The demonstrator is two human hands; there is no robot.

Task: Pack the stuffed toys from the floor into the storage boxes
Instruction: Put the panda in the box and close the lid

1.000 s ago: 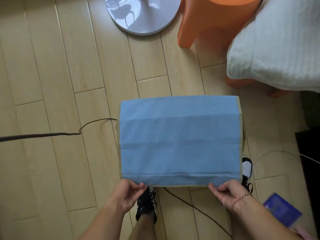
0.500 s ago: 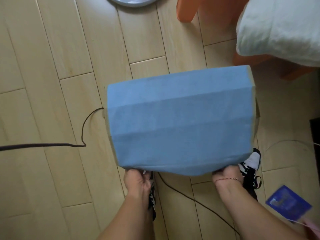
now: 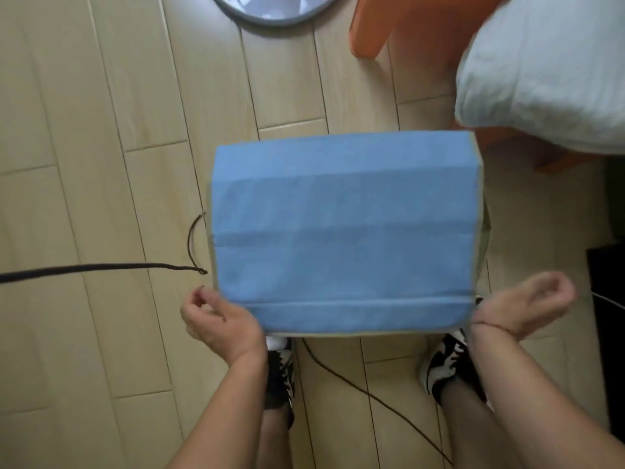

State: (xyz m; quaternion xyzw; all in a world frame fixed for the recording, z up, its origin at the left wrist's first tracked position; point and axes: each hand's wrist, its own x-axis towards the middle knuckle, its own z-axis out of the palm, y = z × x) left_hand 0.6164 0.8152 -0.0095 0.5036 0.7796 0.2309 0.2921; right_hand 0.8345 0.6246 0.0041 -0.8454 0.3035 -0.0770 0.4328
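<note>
A blue fabric storage box (image 3: 345,231) with beige edging fills the middle of the view, its flat creased side facing me and its near edge over the tips of my shoes. My left hand (image 3: 216,316) is at its near left corner, fingers loosely curled and empty. At the near right corner is my right hand (image 3: 522,306), also loosely curled and empty, with a thin bracelet at the wrist. Only the heels of both hands touch the box. I cannot tell whether it rests on the floor. No stuffed toy is in view.
A dark cord (image 3: 101,267) crosses the wooden floor from the left and passes under the box. An orange stool (image 3: 399,25) and a round grey disc (image 3: 274,10) stand at the far side. White bedding (image 3: 548,69) hangs at upper right.
Both hands gripped the box's near edge before. Now their fingers have come off it and splayed outward at the corners. The box, raised toward me half a second ago, sits lower.
</note>
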